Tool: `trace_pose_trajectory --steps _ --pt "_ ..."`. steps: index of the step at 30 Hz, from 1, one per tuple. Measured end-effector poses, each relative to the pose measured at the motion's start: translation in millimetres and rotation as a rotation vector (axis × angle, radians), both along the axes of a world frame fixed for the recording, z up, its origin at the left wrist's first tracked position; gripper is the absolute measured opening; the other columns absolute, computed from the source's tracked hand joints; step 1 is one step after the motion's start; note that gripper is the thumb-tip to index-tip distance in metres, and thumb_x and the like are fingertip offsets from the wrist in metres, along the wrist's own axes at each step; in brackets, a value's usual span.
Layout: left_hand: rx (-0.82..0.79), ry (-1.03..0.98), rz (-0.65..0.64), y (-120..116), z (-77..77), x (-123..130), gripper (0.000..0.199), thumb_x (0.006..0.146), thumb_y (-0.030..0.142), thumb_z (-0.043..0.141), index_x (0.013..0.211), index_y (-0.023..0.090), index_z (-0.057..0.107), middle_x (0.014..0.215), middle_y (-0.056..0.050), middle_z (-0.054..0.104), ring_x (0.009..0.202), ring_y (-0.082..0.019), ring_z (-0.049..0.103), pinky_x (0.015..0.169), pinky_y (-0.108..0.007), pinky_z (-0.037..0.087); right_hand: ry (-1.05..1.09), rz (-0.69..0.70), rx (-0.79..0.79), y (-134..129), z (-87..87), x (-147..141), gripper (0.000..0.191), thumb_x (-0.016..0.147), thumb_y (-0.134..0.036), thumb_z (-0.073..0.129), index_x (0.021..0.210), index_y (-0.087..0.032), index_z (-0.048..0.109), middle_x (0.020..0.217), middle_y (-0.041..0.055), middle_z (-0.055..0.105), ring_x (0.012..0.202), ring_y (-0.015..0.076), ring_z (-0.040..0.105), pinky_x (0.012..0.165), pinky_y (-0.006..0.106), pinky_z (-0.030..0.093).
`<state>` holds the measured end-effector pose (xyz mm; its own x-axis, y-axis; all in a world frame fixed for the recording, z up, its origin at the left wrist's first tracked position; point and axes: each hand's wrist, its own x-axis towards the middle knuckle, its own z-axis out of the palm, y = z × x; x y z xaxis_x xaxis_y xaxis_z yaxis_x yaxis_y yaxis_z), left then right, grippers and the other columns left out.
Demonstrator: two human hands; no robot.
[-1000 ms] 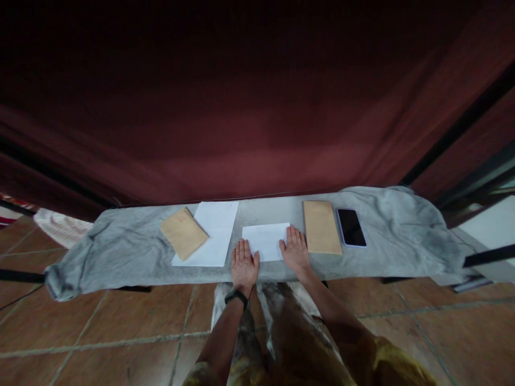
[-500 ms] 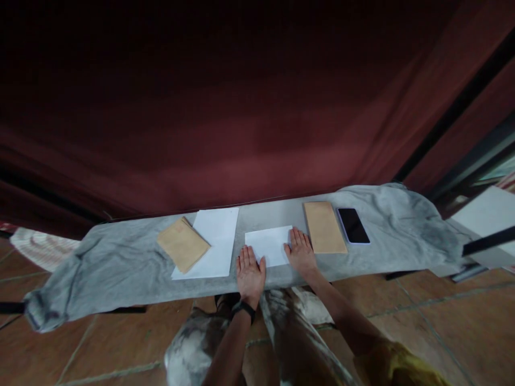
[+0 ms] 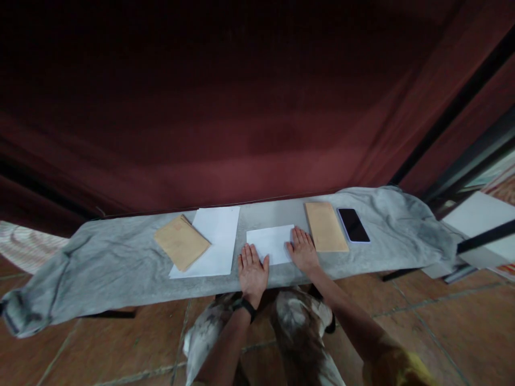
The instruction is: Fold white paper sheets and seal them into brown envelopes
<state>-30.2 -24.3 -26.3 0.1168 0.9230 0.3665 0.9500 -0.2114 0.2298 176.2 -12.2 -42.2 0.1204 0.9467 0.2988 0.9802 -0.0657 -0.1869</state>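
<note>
A small white sheet (image 3: 270, 244) lies flat on the grey cloth between my hands. My left hand (image 3: 252, 272) rests palm down at its lower left corner, fingers stretched out, with a dark band on the wrist. At the sheet's right edge lies my right hand (image 3: 303, 251), flat with its fingers extended, close to a brown envelope (image 3: 326, 228). Larger white sheets (image 3: 219, 236) are to the left of my left hand, and brown envelopes (image 3: 182, 242) lie tilted partly over them.
A phone (image 3: 354, 225) with a dark screen lies right of the single brown envelope. The grey cloth (image 3: 108, 262) covers a long narrow surface, bunched at both ends. Behind it rises a dark red panel (image 3: 257, 134). My knees are below the front edge.
Both hands stay flat at the white sheet, with barely any shift. The view has moved slightly, and my legs below the edge have changed position.
</note>
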Motion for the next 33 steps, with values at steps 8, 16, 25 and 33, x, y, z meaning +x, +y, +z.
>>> trace_pose_trajectory --steps 8,16,25,33 --pt "0.021 0.025 -0.015 0.2 1.9 -0.5 0.068 0.102 0.049 0.035 0.15 0.002 0.041 0.156 -0.026 0.039 0.148 -0.035 0.035 0.119 -0.056 0.031 -0.003 -0.022 -0.07 -0.7 13.4 -2.6 0.062 0.103 -0.04 0.035 0.153 -0.003 0.038 0.16 0.0175 0.038 0.148 0.0282 0.035 0.121 0.045 0.025" --pt "0.037 0.041 -0.125 1.0 5.8 2.3 0.059 0.099 0.03 0.037 0.152 0.004 0.038 0.162 -0.02 0.031 0.152 -0.032 0.026 0.123 -0.056 0.026 -0.027 -0.009 0.008 -1.8 4.8 1.5 0.06 0.103 -0.039 0.037 0.151 -0.004 0.042 0.157 0.0176 0.042 0.146 0.0289 0.039 0.12 0.046 0.029" --pt "-0.052 0.049 -0.349 32.3 -7.2 26.7 0.065 0.094 0.017 0.037 0.157 0.007 0.027 0.162 -0.018 0.034 0.152 -0.028 0.027 0.123 -0.051 0.029 0.228 0.156 0.051 11.3 18.9 -37.7 0.055 0.107 -0.031 0.021 0.149 -0.007 0.047 0.153 0.017 0.049 0.146 0.0225 0.04 0.118 0.045 0.038" --pt "-0.014 0.113 -0.423 27.5 -24.7 29.0 0.074 0.09 0.015 0.044 0.16 0.011 0.02 0.164 -0.018 0.029 0.154 -0.03 0.023 0.124 -0.055 0.024 0.213 0.329 -0.051 6.4 19.7 -62.9 0.053 0.108 -0.035 0.024 0.154 -0.016 0.04 0.158 0.0099 0.042 0.148 0.0206 0.037 0.123 0.045 0.033"
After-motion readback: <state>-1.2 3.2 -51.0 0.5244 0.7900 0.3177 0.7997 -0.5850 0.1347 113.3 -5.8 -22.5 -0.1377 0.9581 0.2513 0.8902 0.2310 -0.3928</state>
